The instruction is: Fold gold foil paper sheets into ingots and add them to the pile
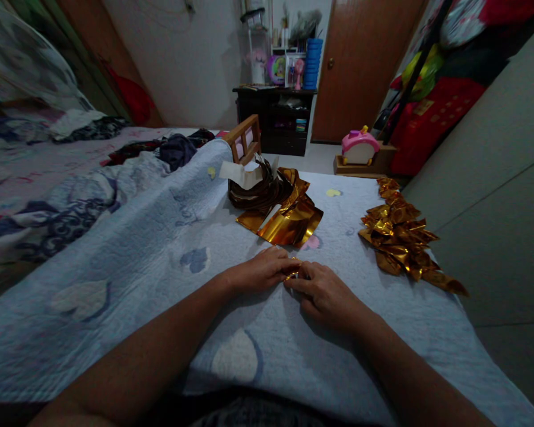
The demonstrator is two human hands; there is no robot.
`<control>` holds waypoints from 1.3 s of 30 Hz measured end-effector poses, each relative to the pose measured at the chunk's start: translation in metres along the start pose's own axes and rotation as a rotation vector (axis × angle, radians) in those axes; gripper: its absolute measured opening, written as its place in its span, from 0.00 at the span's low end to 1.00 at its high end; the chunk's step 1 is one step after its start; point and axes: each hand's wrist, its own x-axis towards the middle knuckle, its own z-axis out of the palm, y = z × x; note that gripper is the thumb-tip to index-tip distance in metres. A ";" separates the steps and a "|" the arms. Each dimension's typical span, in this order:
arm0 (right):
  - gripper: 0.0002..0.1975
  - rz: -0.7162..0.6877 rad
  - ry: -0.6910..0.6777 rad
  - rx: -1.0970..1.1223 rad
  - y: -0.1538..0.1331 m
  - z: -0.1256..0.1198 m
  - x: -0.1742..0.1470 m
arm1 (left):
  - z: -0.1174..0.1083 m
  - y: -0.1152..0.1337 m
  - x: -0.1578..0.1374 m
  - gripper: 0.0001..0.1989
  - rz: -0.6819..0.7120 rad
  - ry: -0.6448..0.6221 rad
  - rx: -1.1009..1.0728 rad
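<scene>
Close together over the bed, my left hand (pixel 269 268) and my right hand (pixel 323 290) pinch a small piece of gold foil paper (pixel 292 274) between them. Most of that piece is covered by my fingers. Just beyond the hands lies a loose stack of gold foil sheets (pixel 289 222), some flat and shiny, with dark edges and pale backs curling up behind. To the right, a heap of folded gold foil pieces (pixel 396 231) spreads along the bed's edge.
A light blue quilt (pixel 240 356) with heart shapes covers the surface under my hands. A wooden rail (pixel 244 139) stands at its far end. Beyond are a dark cabinet (pixel 273 118), a pink toy (pixel 360 147) and a door (pixel 360 71). Crumpled clothes (pixel 178 151) lie left.
</scene>
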 end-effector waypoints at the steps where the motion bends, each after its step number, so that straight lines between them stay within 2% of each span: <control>1: 0.17 -0.004 0.010 -0.004 0.000 0.001 0.000 | 0.000 0.000 0.000 0.11 0.000 0.000 0.002; 6: 0.10 -0.002 0.052 -0.039 0.004 0.007 0.003 | 0.000 0.001 0.000 0.11 -0.018 -0.009 0.010; 18: 0.12 0.022 0.032 -0.049 0.004 0.007 0.003 | -0.001 0.001 0.000 0.13 -0.029 -0.013 0.029; 27: 0.12 -0.015 0.056 0.044 0.005 0.008 0.005 | 0.000 0.000 0.000 0.13 -0.015 -0.012 0.016; 34: 0.09 0.101 0.038 0.227 0.002 0.005 0.010 | -0.001 0.002 0.000 0.13 -0.034 -0.011 0.045; 39: 0.10 0.090 0.017 0.243 0.005 0.008 0.008 | -0.003 0.004 0.000 0.14 -0.030 -0.019 0.063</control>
